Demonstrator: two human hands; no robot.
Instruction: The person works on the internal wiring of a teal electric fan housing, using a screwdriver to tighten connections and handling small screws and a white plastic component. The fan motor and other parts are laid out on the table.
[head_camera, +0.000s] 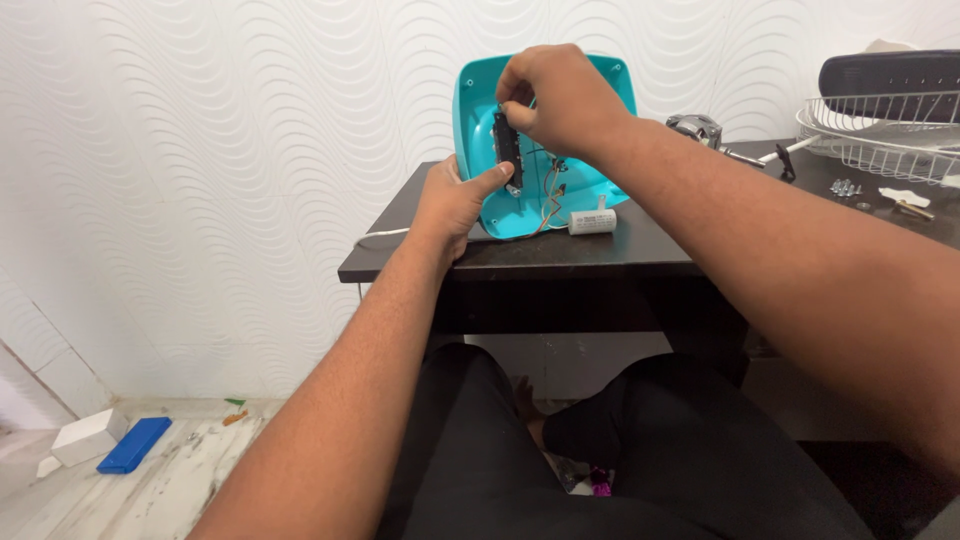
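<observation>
My left hand props the teal shell upright at the counter edge, mid-frame, thumb against the black switch block. My right hand pinches closed at the block's top (fingertips hidden). Wires and the capacitor hang loose; screws lie unused at right, so I judge much remains.
</observation>
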